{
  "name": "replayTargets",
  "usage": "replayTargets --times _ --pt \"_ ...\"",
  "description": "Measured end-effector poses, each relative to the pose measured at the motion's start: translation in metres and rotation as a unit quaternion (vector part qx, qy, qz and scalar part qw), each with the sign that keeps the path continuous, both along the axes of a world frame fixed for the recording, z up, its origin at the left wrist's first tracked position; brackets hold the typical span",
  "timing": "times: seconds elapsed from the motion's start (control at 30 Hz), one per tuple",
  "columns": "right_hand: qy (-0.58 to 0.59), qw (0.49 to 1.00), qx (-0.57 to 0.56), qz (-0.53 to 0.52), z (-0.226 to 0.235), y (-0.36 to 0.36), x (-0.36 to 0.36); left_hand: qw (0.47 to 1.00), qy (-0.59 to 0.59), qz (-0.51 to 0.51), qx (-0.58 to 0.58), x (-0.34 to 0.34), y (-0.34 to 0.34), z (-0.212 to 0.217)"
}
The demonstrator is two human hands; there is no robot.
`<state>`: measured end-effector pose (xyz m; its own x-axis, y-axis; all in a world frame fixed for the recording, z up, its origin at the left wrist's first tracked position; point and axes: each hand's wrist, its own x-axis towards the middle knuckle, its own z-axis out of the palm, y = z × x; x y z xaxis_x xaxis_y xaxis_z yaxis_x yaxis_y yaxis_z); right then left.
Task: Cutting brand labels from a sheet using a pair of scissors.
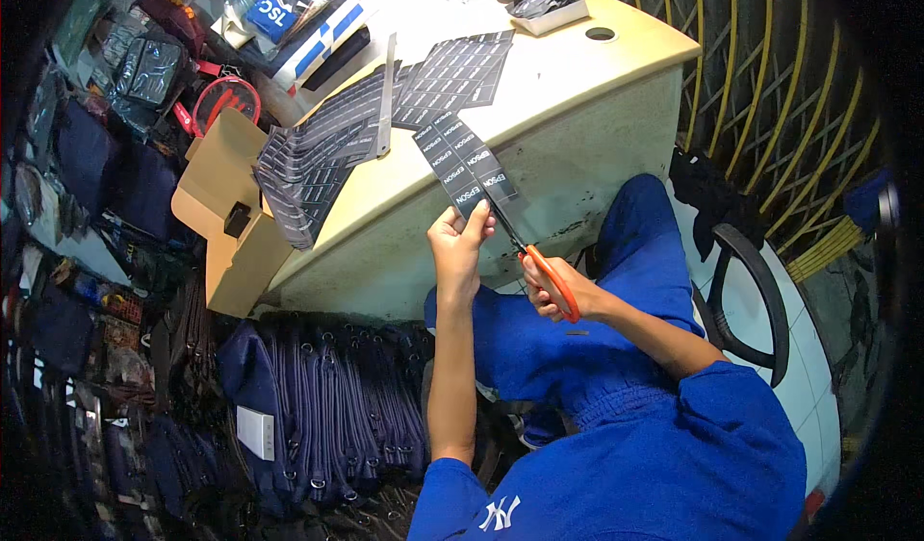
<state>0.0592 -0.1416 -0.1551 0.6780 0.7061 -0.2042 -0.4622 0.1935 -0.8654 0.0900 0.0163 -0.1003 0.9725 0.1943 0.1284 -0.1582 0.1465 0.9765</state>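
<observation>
My left hand (459,243) pinches the near end of a black strip of printed labels (462,164), two labels wide. The strip slants away over the table's front edge. In my right hand (558,286) is a pair of scissors with orange handles (551,281). Its dark blades reach up to the strip's near end, between the two rows of labels, close to my left fingertips. Whether the blades are parted there is too small to tell. More black label sheets (457,74) lie on the table beyond, with a metal ruler (387,98) across them.
The pale wooden table (558,69) carries a small box with dark contents (549,10) at the back. An open cardboard box (231,214) stands at its left corner. Dark blue bags (327,406) are stacked below left. A chair armrest (751,300) and folding gate (770,89) are right.
</observation>
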Motion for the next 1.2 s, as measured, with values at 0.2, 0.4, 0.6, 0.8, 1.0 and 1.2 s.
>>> replayTargets --times 0.2,0.4,0.6,0.8,1.0,1.2 --pt "0.013 1.0 0.006 -0.004 0.0001 0.0008 -0.0008 1.0 0.004 0.0 -0.013 0.0005 0.0001 -0.0015" --pt "0.007 1.0 -0.002 -0.01 0.0 -0.0001 -0.0012 1.0 0.013 0.002 -0.014 0.0012 0.0013 -0.0023" --pt "-0.007 1.0 -0.002 -0.012 0.0 -0.0005 -0.0014 1.0 0.013 -0.002 -0.015 0.0012 0.0023 -0.0024" --pt "-0.031 0.999 -0.01 -0.015 -0.0017 -0.0029 -0.0025 1.0 0.022 -0.001 -0.015 0.0007 0.0 0.0008" --pt "-0.035 0.999 -0.011 -0.007 -0.001 -0.0022 -0.0054 1.0 0.018 0.015 -0.018 0.0058 0.0035 -0.001" --pt "-0.009 1.0 -0.013 0.0 -0.0018 -0.0013 -0.004 0.999 0.001 0.031 0.008 0.0083 0.0044 -0.0054"
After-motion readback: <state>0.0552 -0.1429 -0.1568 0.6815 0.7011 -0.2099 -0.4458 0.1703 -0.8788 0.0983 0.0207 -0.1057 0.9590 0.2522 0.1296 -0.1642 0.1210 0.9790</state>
